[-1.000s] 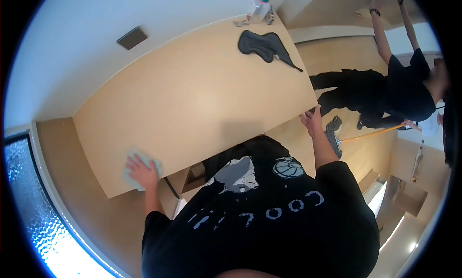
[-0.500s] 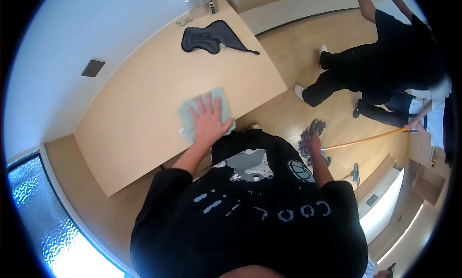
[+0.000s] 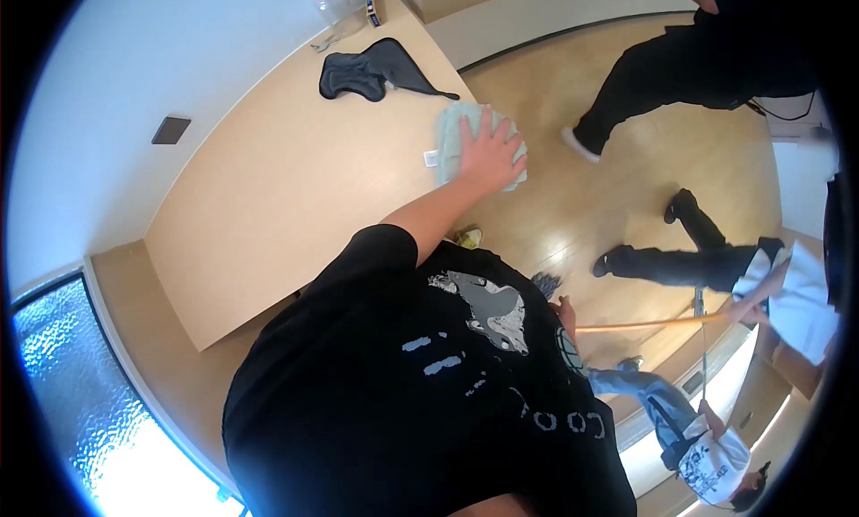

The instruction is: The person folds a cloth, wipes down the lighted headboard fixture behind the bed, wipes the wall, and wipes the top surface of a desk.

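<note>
My left hand [image 3: 490,150] lies with fingers spread on a pale green cloth [image 3: 452,134], pressing it flat at the table's right edge. Part of the cloth reaches past that edge over the floor. A white tag sticks out of its left side. Of my right hand [image 3: 565,313], only a part shows beside my black shirt, near the orange mop handle [image 3: 653,324] and the grey mop head [image 3: 548,284]. Whether its fingers are open or closed I cannot tell. A dark grey pad [image 3: 362,72] with a tapered strap lies on the table beyond the cloth.
The light wooden table [image 3: 268,204] stands against the white wall. At its far end are a clear bottle [image 3: 327,2], a small dark box [image 3: 372,7] and a small metallic item [image 3: 324,44]. Several people stand on the right, one in white [image 3: 796,302] holding the mop handle.
My left hand has slid the cloth right and away from me to the table edge. My right hand is now more hidden by my shirt. People on the right have shifted; one more has come into view.
</note>
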A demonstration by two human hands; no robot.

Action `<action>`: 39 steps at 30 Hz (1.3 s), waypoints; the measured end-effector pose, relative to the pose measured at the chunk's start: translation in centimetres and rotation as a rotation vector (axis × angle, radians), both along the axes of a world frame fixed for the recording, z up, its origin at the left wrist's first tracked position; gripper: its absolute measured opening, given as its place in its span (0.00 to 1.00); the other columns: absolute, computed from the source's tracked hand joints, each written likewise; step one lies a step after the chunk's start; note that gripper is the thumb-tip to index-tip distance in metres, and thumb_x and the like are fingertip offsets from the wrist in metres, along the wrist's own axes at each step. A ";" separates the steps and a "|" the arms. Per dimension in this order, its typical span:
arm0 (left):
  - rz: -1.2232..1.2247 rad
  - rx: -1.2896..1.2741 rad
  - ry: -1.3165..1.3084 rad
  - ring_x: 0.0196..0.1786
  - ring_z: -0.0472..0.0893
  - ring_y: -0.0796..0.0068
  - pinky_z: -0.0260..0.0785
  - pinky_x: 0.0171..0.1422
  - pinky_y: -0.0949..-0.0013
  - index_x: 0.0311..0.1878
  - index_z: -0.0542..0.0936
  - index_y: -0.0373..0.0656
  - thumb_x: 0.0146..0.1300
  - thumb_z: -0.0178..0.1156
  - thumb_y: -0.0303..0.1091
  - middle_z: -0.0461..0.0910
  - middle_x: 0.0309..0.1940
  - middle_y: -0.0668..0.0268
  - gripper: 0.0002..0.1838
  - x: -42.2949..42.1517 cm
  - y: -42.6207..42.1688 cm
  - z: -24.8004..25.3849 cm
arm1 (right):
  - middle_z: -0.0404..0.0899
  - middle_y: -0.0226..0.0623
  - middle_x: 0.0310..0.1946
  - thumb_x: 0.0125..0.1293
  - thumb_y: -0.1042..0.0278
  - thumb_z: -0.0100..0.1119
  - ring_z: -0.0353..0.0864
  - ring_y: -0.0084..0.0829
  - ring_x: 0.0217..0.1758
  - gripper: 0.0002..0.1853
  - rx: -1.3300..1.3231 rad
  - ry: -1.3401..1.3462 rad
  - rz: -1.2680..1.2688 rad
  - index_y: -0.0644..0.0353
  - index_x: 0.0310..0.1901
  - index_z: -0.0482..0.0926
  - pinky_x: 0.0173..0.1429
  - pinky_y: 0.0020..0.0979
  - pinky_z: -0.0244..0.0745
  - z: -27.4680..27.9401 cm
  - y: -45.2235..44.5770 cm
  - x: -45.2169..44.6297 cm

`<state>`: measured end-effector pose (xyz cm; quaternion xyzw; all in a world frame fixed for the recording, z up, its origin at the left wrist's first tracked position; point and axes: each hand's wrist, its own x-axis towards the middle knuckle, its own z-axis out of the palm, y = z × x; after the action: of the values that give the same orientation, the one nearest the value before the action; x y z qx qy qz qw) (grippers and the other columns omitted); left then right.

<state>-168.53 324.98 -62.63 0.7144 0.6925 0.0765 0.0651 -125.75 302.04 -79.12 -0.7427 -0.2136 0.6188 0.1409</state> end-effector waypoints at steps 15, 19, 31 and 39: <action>0.500 0.047 -0.020 0.80 0.52 0.43 0.40 0.77 0.28 0.73 0.70 0.56 0.68 0.52 0.56 0.57 0.79 0.58 0.32 -11.7 -7.1 0.6 | 0.82 0.43 0.54 0.77 0.48 0.48 0.87 0.35 0.41 0.29 0.027 -0.028 0.170 0.59 0.71 0.65 0.37 0.32 0.77 5.2 4.0 -11.4; 0.407 0.120 -0.012 0.79 0.53 0.42 0.41 0.75 0.26 0.74 0.69 0.58 0.69 0.52 0.57 0.58 0.78 0.60 0.33 -13.2 -7.9 -0.2 | 0.82 0.45 0.54 0.77 0.49 0.49 0.87 0.35 0.42 0.29 0.020 -0.023 0.272 0.59 0.71 0.66 0.36 0.32 0.78 5.1 3.5 -14.7; 0.717 0.001 0.084 0.80 0.54 0.43 0.43 0.77 0.28 0.75 0.69 0.60 0.66 0.54 0.58 0.58 0.79 0.60 0.34 -32.8 -31.8 1.3 | 0.72 0.47 0.67 0.78 0.44 0.44 0.77 0.47 0.64 0.32 0.024 0.186 -0.002 0.55 0.74 0.59 0.63 0.46 0.72 10.0 4.2 -29.5; 1.548 -0.127 0.302 0.80 0.57 0.43 0.50 0.75 0.29 0.79 0.62 0.61 0.72 0.43 0.64 0.57 0.80 0.60 0.36 -53.9 -57.9 -2.2 | 0.65 0.41 0.71 0.75 0.35 0.43 0.72 0.46 0.66 0.36 0.253 0.075 -0.122 0.51 0.74 0.59 0.65 0.46 0.71 15.4 10.1 -43.8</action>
<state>-222.38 267.05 -64.82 0.0270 0.9971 -0.0372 -0.0608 -169.56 312.14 -63.76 -0.7070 -0.2389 0.6045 0.2786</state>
